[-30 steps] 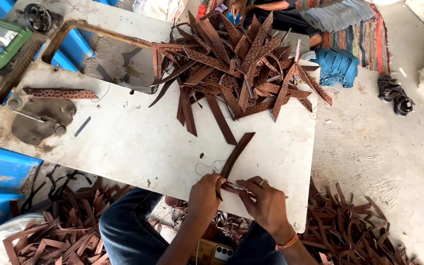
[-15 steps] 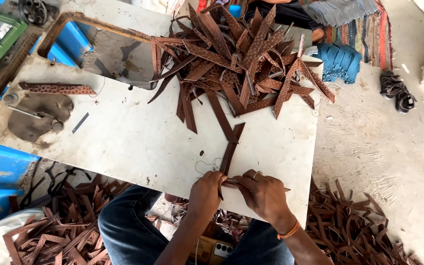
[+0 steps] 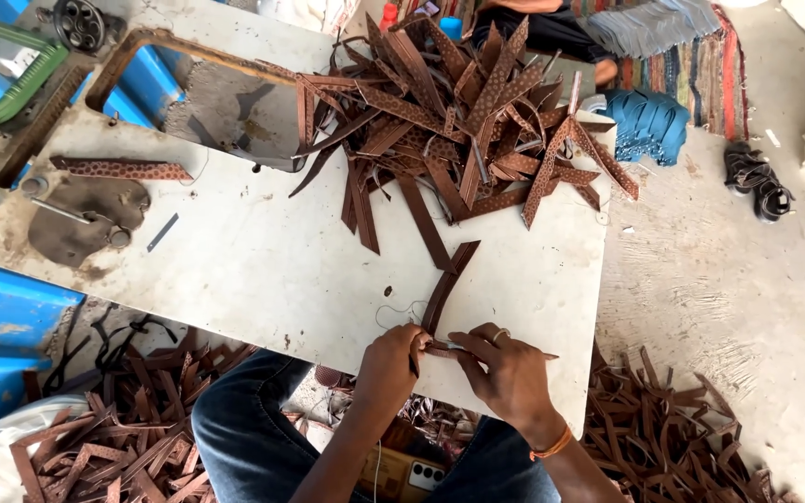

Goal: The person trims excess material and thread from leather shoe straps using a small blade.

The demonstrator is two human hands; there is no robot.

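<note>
- A brown leather strip (image 3: 446, 289) is held at its near end by both hands, close to the near edge of the white table (image 3: 263, 270).
- The left hand (image 3: 390, 363) is closed on the strip's near end, with the fingers curled in and the thumb side pressed against the leather.
- The right hand (image 3: 507, 373) is laid over the same end from the other side; its fingers (image 3: 470, 343) are stretched flat across the strip and pinched down on it. A ring is seen on one finger and an orange band (image 3: 552, 443) on the wrist.
- From the hands, the strip is run away across the tabletop, flat on the surface, with its far end bent to the right, just short of the heap.
- A large pile of brown strips (image 3: 463, 121) is heaped on the far part of the table, well apart from the hands.
- A single patterned strip (image 3: 123, 169) is laid at the left of the table, beside a dark metal part (image 3: 81, 219).
- More brown offcuts (image 3: 132, 438) are scattered on the floor on both sides of the legs, which are clad in blue jeans (image 3: 253, 428).
- A pair of dark sandals (image 3: 757, 179) is seen on the concrete floor at the right.
</note>
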